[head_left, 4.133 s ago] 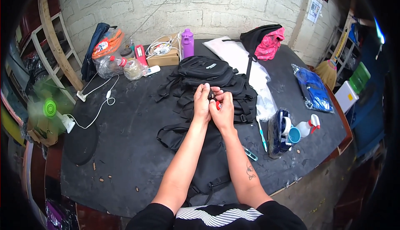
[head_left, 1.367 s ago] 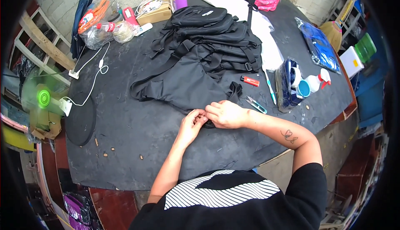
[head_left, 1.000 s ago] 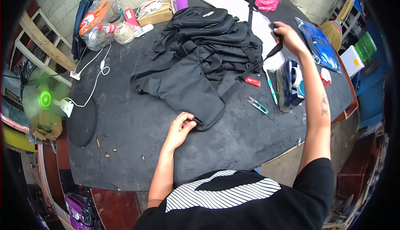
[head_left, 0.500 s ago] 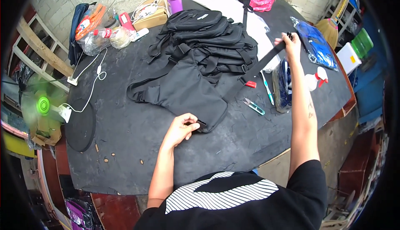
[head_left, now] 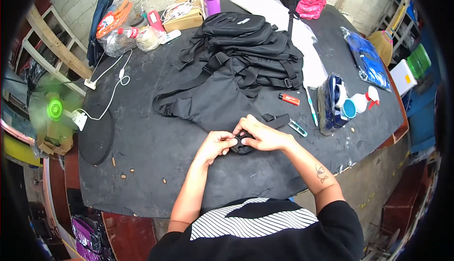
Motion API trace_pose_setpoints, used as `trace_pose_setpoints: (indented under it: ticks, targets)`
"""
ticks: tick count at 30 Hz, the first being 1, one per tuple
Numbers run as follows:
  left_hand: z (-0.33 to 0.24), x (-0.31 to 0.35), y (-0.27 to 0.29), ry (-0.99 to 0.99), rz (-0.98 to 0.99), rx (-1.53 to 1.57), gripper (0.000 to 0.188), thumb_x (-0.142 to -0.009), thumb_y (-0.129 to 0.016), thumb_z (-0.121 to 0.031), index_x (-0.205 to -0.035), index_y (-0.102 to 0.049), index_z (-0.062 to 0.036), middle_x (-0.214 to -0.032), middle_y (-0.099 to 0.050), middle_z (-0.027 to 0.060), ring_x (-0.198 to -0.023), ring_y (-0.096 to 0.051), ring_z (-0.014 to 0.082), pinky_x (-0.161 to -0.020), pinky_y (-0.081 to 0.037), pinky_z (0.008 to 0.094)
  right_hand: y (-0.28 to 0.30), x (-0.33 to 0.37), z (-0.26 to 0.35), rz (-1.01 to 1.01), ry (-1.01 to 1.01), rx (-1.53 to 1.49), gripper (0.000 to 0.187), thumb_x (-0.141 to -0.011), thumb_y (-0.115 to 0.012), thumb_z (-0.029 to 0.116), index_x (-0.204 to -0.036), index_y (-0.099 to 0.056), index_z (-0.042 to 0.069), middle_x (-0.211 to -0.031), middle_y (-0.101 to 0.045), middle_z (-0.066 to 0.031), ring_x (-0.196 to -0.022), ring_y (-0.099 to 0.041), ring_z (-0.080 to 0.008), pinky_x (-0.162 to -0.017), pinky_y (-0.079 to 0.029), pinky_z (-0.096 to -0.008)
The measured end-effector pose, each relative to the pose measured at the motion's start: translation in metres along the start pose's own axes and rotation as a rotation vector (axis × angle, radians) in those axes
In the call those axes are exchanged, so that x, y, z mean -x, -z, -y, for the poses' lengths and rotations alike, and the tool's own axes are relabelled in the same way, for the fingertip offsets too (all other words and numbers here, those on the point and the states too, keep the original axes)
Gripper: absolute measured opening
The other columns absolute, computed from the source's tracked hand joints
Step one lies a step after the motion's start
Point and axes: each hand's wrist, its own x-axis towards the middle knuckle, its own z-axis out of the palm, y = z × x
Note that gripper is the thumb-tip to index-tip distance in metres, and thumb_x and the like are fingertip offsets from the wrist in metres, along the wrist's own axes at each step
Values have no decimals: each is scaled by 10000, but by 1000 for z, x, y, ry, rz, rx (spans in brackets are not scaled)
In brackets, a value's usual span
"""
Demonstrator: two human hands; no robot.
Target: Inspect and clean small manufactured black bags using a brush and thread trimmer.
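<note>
Here, pinching dark piece [head_left: 243, 149] at near corner of black bag [head_left: 215, 101] in nearly closed left hand [head_left: 215, 147] and right hand [head_left: 261, 136], with most fabric beyond both.

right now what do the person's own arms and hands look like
The left hand and right hand are bare: no gloves, and no watch shows. The sleeves are short and black. The right forearm bears a dark, line-drawn tattoo; the left forearm shows none.
</note>
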Motion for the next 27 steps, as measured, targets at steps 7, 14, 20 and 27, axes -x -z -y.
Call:
trace_pose_setpoints:
  ticks: [7, 14, 20, 27]
  targets:
    - [11, -1, -9, -50, -44, -39, 137, -813, -658, -93, -899, -631, 11, -665, -546, -49, -532, -431, 17, -484, -336, 179, -15, 1, -10, -33, 67, 74, 431, -700, -550, 43, -1119, -458, 6, -978, -458, -119, -937, -429, -265, -842, -376, -355]
    - [30, -11, -13, -187, -86, 51, 98, -832, -612, -29, -922, -622, 9, -749, -575, -31, -651, -496, 28, -600, -402, 184, -33, 0, -22, -161, 125, -70, 701, -688, -525, 101, -1330, -271, -18, -1279, -377, -188, -1248, -316, -338, -1067, -216, -449]
    - [24, -14, -20, -218, -40, 96, 128, -838, -615, -49, -953, -610, 6, -788, -585, -11, -700, -524, 50, -636, -425, 198, -42, 0, -25, -89, 124, -192, 730, -739, -502, 111, -1383, -181, -11, -1438, -249, -201, -1378, -164, -332, -1128, -43, -470]
    - [1, 1, -6, -295, -54, 278, 283, -868, -584, -326, -801, -588, -52, -774, -553, -17, -625, -445, 59, -586, -369, 230, -3, 5, 14, -271, 71, 446, 746, -638, -734, 104, -1307, -405, 66, -931, -553, -81, -904, -486, -269, -832, -338, -383]
